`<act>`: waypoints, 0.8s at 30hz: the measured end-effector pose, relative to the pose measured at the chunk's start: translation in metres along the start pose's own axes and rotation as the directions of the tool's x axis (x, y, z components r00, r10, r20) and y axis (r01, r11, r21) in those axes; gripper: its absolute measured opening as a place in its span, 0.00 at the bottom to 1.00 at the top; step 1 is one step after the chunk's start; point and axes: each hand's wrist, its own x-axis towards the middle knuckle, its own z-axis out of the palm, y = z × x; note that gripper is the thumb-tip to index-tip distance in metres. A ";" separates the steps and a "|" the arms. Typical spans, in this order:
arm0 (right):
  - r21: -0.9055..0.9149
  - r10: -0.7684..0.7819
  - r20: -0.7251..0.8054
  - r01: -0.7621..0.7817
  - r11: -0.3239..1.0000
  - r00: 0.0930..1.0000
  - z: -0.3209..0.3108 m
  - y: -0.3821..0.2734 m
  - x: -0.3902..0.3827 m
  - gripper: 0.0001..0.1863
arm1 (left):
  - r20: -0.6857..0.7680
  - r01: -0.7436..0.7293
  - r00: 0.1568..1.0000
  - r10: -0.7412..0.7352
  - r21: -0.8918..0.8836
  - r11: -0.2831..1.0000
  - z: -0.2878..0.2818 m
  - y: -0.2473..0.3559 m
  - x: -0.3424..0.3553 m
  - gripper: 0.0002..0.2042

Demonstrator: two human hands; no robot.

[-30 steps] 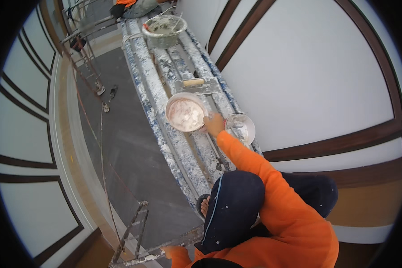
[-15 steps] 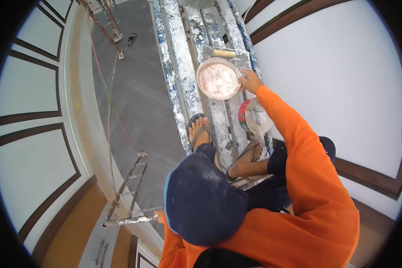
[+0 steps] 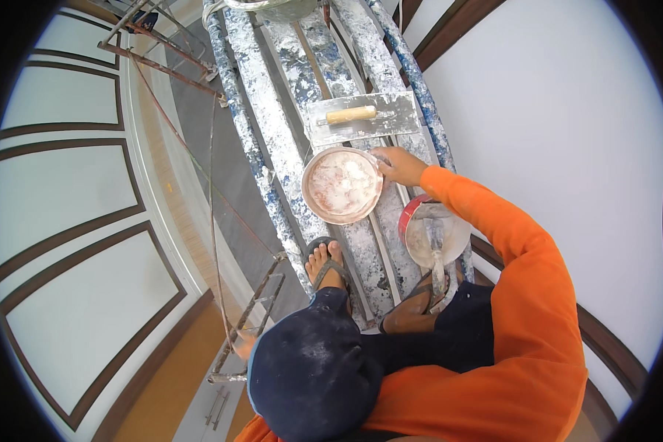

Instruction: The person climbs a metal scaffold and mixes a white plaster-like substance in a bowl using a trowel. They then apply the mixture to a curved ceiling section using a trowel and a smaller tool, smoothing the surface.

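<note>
My right hand [image 3: 401,166] is closed on the handle of a round pot [image 3: 343,184] with whitish powder or paste inside. The pot is over the paint-splashed slats, between my left foot and a plastering trowel [image 3: 351,115] with a wooden handle. Below my right forearm stands a white bucket [image 3: 418,247] with a red band, and a smeared scraper-like tool [image 3: 436,243] leans in it. My left hand [image 3: 244,344], partly hidden behind my dark blue knee, is blurred beside a metal scaffold frame [image 3: 261,302]. Its fingers do not show clearly.
I squat on a slatted platform [image 3: 261,118] with tubular side rails, well above the grey floor [image 3: 232,147]. A grey tub [image 3: 283,9] sits at its far end. Scaffold legs and cross braces rise at left. A white panelled wall [image 3: 538,125] runs close along the right.
My view has shifted, so the platform appears larger and more to the left. My right hand keeps hold of the pot. My left hand has moved up along the scaffold frame.
</note>
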 end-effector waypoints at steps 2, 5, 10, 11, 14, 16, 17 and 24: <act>-0.034 -0.035 -0.078 0.033 0.999 0.996 -0.004 0.012 -0.006 0.21 | 0.022 -0.344 0.938 0.345 -0.043 0.938 0.044 0.066 -0.004 0.15; -0.167 0.073 -0.081 -0.086 0.982 0.994 -0.025 0.003 -0.045 0.21 | 0.341 -0.309 0.800 0.494 -0.471 0.826 0.099 0.201 -0.068 0.14; -0.343 -0.089 -0.072 0.059 0.937 0.993 -0.074 -0.042 -0.114 0.17 | 0.476 -0.584 0.416 0.775 -0.513 0.629 0.099 0.334 -0.146 0.16; -0.391 -0.093 -0.066 0.060 0.918 0.993 -0.078 -0.039 -0.134 0.16 | 0.492 -0.572 0.380 0.783 -0.541 0.617 0.111 0.341 -0.157 0.17; -0.255 0.055 -0.028 -0.061 0.965 0.998 -0.059 -0.035 -0.192 0.09 | 0.526 -0.553 0.300 0.796 -0.584 0.595 0.138 0.355 -0.169 0.18; -0.266 0.179 0.087 -0.151 0.952 0.980 -0.038 -0.033 -0.222 0.12 | 0.555 -0.543 0.297 0.777 -0.572 0.615 0.155 0.354 -0.169 0.18; -0.301 0.203 0.077 -0.171 0.938 0.976 -0.026 -0.030 -0.234 0.13 | 0.548 -0.584 0.268 0.793 -0.562 0.586 0.162 0.354 -0.169 0.19; -0.306 0.341 -0.176 -0.381 0.873 0.923 0.059 -0.015 -0.248 0.28 | 0.438 -0.574 0.369 0.820 -0.587 0.572 0.157 0.351 -0.183 0.23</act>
